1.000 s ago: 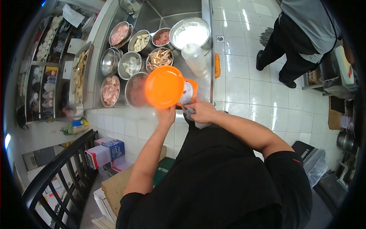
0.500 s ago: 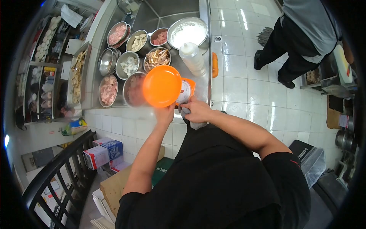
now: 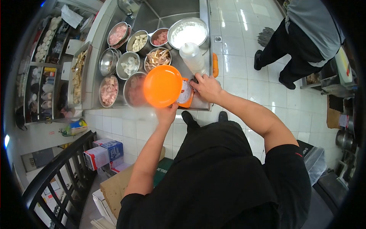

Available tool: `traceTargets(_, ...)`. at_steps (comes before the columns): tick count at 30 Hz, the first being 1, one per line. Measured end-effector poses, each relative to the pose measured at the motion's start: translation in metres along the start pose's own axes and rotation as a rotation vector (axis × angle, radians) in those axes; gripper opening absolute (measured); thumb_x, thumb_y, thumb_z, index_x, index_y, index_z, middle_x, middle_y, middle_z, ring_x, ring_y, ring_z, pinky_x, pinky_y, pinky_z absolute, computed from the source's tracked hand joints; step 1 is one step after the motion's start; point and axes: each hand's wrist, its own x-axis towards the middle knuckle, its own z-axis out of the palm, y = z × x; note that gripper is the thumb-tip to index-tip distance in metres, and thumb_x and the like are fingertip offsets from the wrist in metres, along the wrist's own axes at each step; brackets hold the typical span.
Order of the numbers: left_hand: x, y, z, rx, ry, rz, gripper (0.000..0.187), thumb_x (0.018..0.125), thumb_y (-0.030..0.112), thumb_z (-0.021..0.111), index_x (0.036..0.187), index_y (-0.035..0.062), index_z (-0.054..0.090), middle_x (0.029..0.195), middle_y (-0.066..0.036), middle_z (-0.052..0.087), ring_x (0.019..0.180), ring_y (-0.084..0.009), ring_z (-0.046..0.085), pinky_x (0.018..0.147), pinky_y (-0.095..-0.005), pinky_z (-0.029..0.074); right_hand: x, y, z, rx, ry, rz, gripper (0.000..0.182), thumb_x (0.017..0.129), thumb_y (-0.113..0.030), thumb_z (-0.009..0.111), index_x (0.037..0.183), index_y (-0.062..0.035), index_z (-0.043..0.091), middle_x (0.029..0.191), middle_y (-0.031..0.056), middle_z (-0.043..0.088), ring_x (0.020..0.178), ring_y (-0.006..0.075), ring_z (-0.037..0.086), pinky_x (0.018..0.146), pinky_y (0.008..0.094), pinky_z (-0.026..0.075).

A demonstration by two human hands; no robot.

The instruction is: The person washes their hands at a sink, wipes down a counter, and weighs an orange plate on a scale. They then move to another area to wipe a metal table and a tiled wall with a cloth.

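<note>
The left hand (image 3: 166, 113) is at the near rim of the orange plate (image 3: 162, 86); its fingers are mostly hidden beneath the rim, so whether they are closed on it cannot be told. The plate lies at the near edge of the steel counter (image 3: 198, 102), left of the near right corner, and covers part of the orange scale (image 3: 185, 94) with its round, pale dial. The right hand (image 3: 207, 88) is at the scale's right side, fingers bent and pointing toward the squeeze bottle (image 3: 193, 58); whether they grip anything cannot be told. The bottle stands near the counter's right edge, beside a large bowl of white powder or paste (image 3: 188, 34). Left of the bottle is a bowl of brownish strips (image 3: 158, 57). A bowl partly behind the plate (image 3: 133, 88) looks blurred, and a bowl of pale pink meat (image 3: 109, 91) sits near the near left corner.
</note>
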Motion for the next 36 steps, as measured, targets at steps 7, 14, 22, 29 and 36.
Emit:
traceTargets(7,0.002,0.000,0.000,0.015,-0.014,0.038,0.021,0.079,0.016,0.069,0.097,0.0056,0.069,0.091,-0.012,0.070,0.086,-0.0334,0.066,0.075,-0.0416,0.050,-0.018,0.000,0.017,-0.082,0.008,-0.145,0.024,0.088,-0.027,0.059,0.108,-0.0151,0.066,0.108,0.0073,0.051,0.089,0.0230,0.060,0.068,0.0358,0.051)
traceTargets(14,0.001,-0.009,0.003,0.046,0.046,0.124,0.023,0.079,0.016,0.070,0.098,0.0050,0.069,0.093,-0.013,0.070,0.087,-0.0349,0.066,0.076,-0.0420,0.050,0.000,-0.004,0.008,-0.055,0.051,-0.026,0.029,0.084,-0.024,0.063,0.112,-0.0158,0.065,0.109,0.0103,0.051,0.088,0.0263,0.060,0.071,0.0383,0.052)
traceTargets(22,0.002,-0.009,0.004,0.051,0.060,0.153,0.020,0.076,0.014,0.069,0.094,0.0045,0.068,0.089,-0.012,0.069,0.086,-0.0341,0.066,0.075,-0.0417,0.051,0.014,-0.022,-0.018,0.569,-0.027,0.195,0.055,0.078,-0.020,0.068,0.132,-0.0200,0.057,0.116,0.0164,0.049,0.100,0.0350,0.061,0.083,0.0430,0.052)
traceTargets(29,0.002,-0.008,0.001,0.083,0.028,0.149,0.019,0.076,0.013,0.069,0.093,0.0047,0.068,0.090,-0.012,0.069,0.086,-0.0334,0.066,0.075,-0.0415,0.050,0.015,-0.018,-0.002,0.738,-0.239,0.558,0.050,0.078,-0.027,0.066,0.127,-0.0182,0.064,0.124,0.0184,0.051,0.108,0.0361,0.060,0.092,0.0431,0.051)
traceTargets(36,0.001,-0.015,0.007,0.094,0.080,0.179,0.019,0.076,0.013,0.068,0.092,0.0041,0.068,0.091,-0.012,0.069,0.087,-0.0338,0.065,0.077,-0.0420,0.050,0.018,-0.030,-0.002,0.855,-0.002,0.474,0.050,0.076,-0.024,0.069,0.126,-0.0174,0.065,0.121,0.0159,0.052,0.106,0.0349,0.060,0.090,0.0421,0.051)
